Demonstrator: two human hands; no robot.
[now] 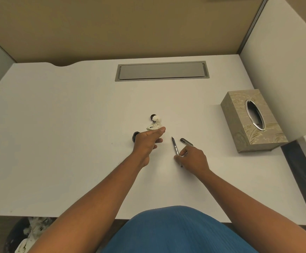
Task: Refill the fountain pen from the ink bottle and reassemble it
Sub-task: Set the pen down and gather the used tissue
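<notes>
My right hand (pixel 194 159) grips the thin nib section of the fountain pen (pixel 175 146), low over the white desk (pixel 75 143), nib tip pointing away from me. The dark pen barrel (pixel 186 142) lies on the desk just beyond my right fingers. My left hand (pixel 148 141) is stretched forward with its fingers apart and nothing in it, its fingertip at a crumpled ink-stained tissue (pixel 155 125). A small dark round object (pixel 135 136), the ink bottle or its cap, sits right beside my left hand. A second dark round piece (pixel 152 116) shows behind the tissue.
A patterned tissue box (pixel 252 121) stands at the right of the desk. A grey cable-tray lid (pixel 162 71) is set into the far desk surface. Partition walls close the back and right. A bin holding used tissues (pixel 26 234) sits on the floor at lower left.
</notes>
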